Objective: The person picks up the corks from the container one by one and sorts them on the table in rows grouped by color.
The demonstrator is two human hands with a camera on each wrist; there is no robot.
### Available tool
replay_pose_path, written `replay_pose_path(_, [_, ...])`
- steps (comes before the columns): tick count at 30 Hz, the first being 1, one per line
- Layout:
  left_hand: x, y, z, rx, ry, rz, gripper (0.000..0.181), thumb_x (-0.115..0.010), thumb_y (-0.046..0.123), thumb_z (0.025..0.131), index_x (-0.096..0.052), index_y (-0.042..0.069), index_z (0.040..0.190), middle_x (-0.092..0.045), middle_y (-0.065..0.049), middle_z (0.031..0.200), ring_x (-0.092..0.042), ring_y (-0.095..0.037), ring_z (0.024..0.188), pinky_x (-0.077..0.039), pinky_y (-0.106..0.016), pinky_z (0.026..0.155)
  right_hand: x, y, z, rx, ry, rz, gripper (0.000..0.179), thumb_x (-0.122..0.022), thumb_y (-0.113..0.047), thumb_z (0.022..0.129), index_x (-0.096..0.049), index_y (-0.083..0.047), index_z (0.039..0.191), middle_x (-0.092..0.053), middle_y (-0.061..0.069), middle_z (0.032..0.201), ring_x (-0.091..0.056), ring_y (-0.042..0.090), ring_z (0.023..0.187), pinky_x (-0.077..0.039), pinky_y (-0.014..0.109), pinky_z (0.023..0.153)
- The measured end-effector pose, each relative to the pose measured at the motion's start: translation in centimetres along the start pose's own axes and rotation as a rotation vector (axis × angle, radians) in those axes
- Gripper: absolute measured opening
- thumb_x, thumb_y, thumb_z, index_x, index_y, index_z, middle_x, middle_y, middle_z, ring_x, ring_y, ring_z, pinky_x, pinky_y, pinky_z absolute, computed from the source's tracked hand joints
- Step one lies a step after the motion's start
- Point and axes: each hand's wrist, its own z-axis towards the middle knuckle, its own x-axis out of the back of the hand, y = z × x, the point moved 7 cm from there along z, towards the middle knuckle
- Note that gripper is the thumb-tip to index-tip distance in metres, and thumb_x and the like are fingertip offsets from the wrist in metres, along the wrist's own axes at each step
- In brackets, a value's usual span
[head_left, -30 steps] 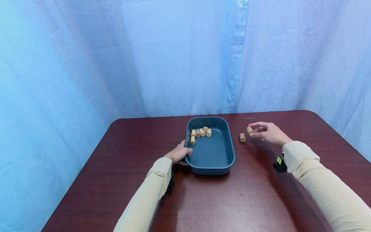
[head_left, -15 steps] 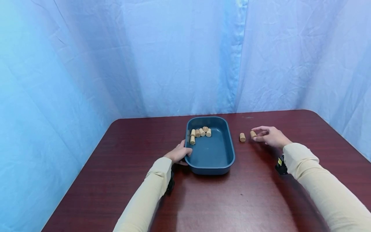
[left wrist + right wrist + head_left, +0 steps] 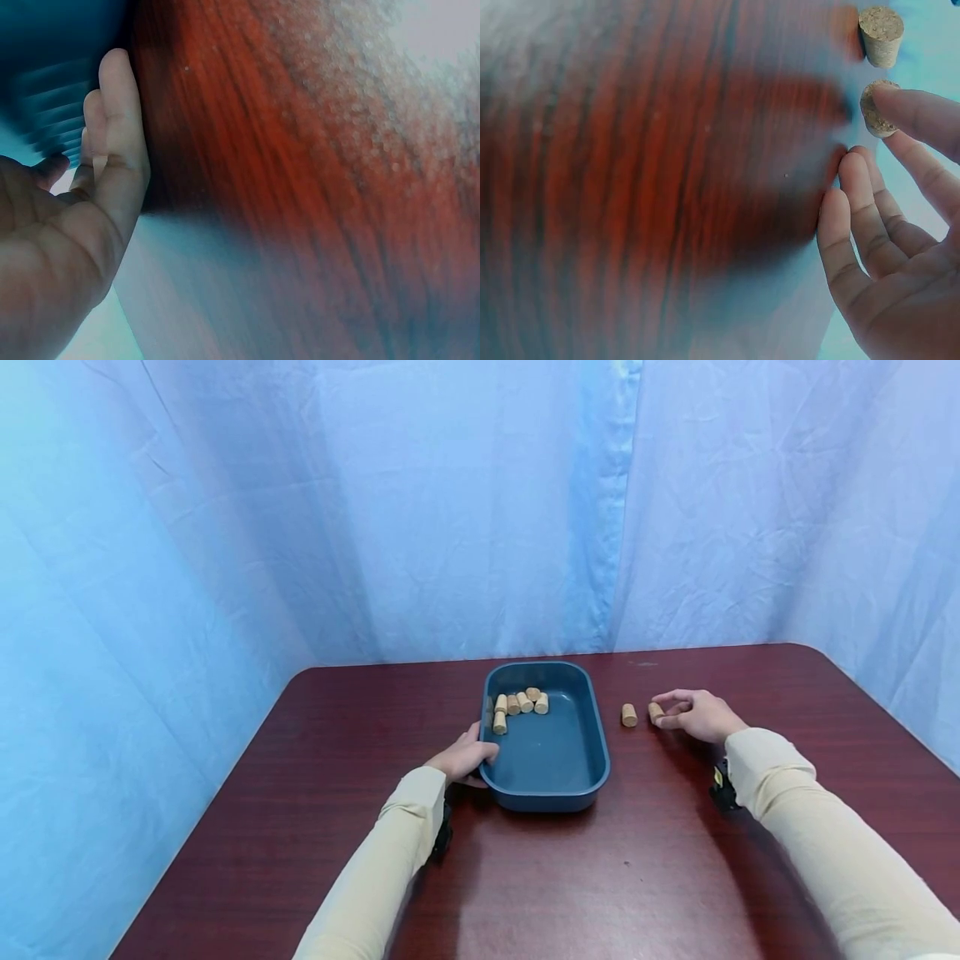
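My left hand (image 3: pixel 467 757) grips the left wall of a blue-grey rectangular tray (image 3: pixel 546 760), thumb over the rim and fingers outside. In the left wrist view those fingers (image 3: pixel 120 112) lie along the tray's ribbed side. Several corks (image 3: pixel 523 702) lie in the tray's far left part. To the right of the tray, my right hand (image 3: pixel 701 717) pinches a cork (image 3: pixel 656 713) between thumb and forefinger, at or just above the tabletop. Another cork (image 3: pixel 628 716) stands upright between that hand and the tray, a small gap from the pinched one (image 3: pixel 877 112).
The dark red wooden table (image 3: pixel 555 885) has rounded far corners. Pale blue curtains (image 3: pixel 480 510) hang behind it and along both sides. Dark wrist devices (image 3: pixel 723 787) sit below the cream sleeves (image 3: pixel 817 827).
My right hand has moved down and slightly right with its cork, which now sits lower, beside the standing cork. The left hand, tray and corks inside stay put.
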Motion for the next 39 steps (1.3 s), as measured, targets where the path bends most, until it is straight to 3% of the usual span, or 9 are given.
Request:
replay_pose_path(11, [-0.21, -0.24, -0.03, 0.000, -0.003, -0.001, 0.091, -0.046, 0.007, 0.079, -0.010, 0.008, 0.163, -0.023, -0.020, 0.156, -0.054, -0.033, 0.111, -0.057, -0.047, 0.084, -0.85, 1.12, 0.66, -0.007, -0.034, -0.003, 0.052, -0.070, -0.020, 0.091, -0.057, 0.003, 0.136, -0.062, 0.020, 0.110, -0.056, 0.038, 0.102, -0.045, 0.051, 0.088])
replay_pose_path(25, [-0.07, -0.06, -0.13, -0.002, 0.000, 0.011, 0.093, -0.046, 0.008, 0.078, -0.008, 0.007, 0.163, -0.022, -0.021, 0.156, -0.053, -0.032, 0.111, -0.058, -0.047, 0.084, -0.55, 0.30, 0.39, -0.008, 0.036, -0.015, 0.049, -0.073, -0.017, 0.090, -0.059, 0.005, 0.132, -0.063, 0.019, 0.103, -0.057, 0.038, 0.097, -0.046, 0.052, 0.085])
replay_pose_path(39, [0.03, -0.02, 0.00, 0.003, 0.008, 0.007, 0.093, -0.046, 0.008, 0.077, -0.010, 0.008, 0.163, -0.025, -0.019, 0.155, -0.055, -0.031, 0.107, -0.058, -0.047, 0.083, -0.58, 0.15, 0.68, 0.003, 0.041, -0.034, 0.050, -0.072, -0.017, 0.090, -0.059, 0.005, 0.133, -0.062, 0.013, 0.098, -0.056, 0.035, 0.094, -0.045, 0.051, 0.084])
